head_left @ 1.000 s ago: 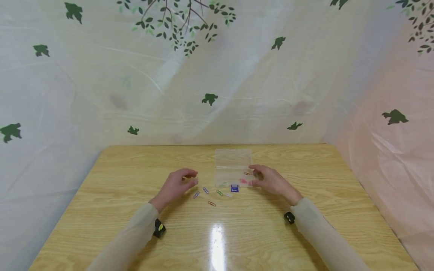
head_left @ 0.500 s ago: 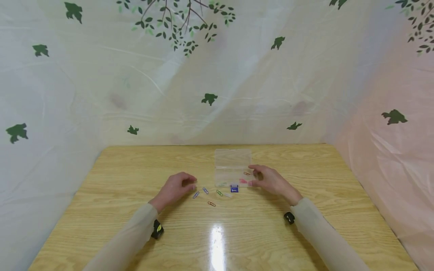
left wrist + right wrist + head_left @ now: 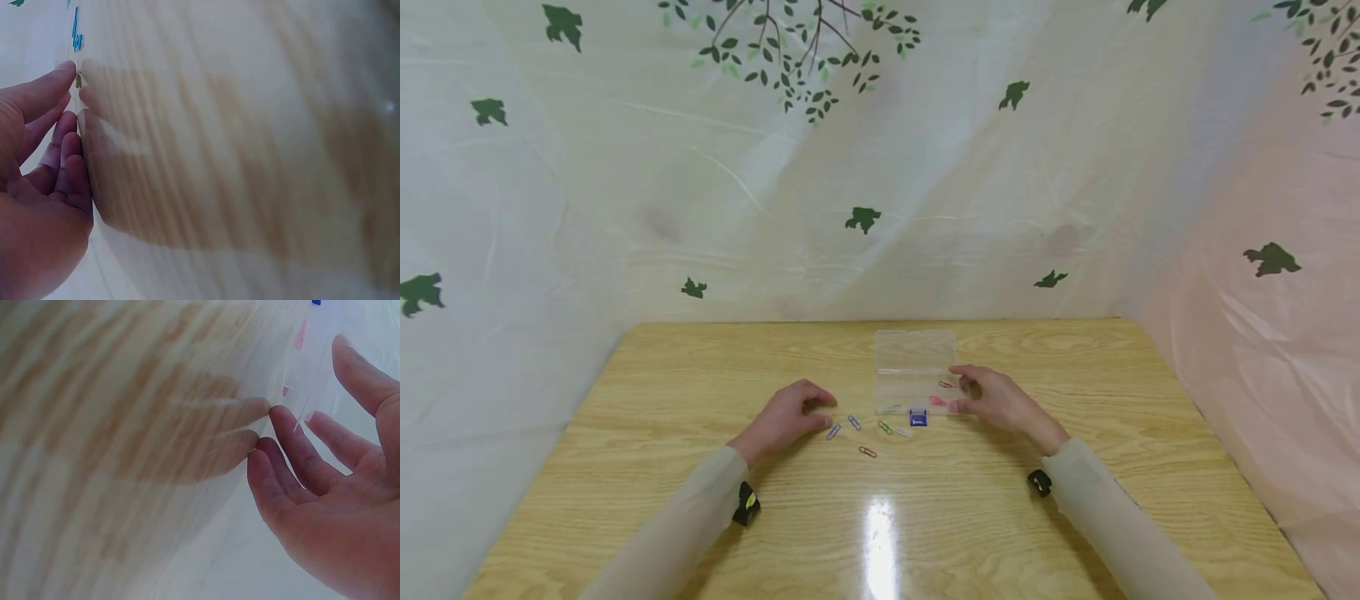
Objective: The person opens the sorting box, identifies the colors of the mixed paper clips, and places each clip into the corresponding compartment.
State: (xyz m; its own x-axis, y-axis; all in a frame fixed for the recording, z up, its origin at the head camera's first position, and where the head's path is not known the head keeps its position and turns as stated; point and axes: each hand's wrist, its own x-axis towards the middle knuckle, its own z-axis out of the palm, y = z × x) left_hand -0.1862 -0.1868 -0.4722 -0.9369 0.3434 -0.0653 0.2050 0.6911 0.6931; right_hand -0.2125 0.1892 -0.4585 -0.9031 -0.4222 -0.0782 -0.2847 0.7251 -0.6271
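In the head view, my left hand (image 3: 786, 422) is low over the table, thumb and fingers curved and apart around a small yellow paper clip (image 3: 78, 80) lying on the wood near the thumb tip. Two blue-purple paper clips (image 3: 854, 422) lie just right of it. My right hand (image 3: 1000, 403) is at the right end of an open clear plastic box (image 3: 898, 382), thumb by the front corner and index finger farther back, spread apart. In the right wrist view, the other fingers (image 3: 265, 478) touch the table. A red paper clip (image 3: 946, 384) and pink pieces (image 3: 937, 401) show inside the box.
A green paper clip (image 3: 885, 427), a white paper clip (image 3: 905, 432) and a red-brown paper clip (image 3: 868, 452) lie before the box. At its front edge is a small blue square piece (image 3: 918, 417). A leaf-printed cloth (image 3: 760, 208) stands behind the wooden table (image 3: 962, 533).
My left hand has lowered toward the table, its thumb coming down beside the yellow paper clip, which now shows between thumb and fingers. The right hand and the box keep their place.
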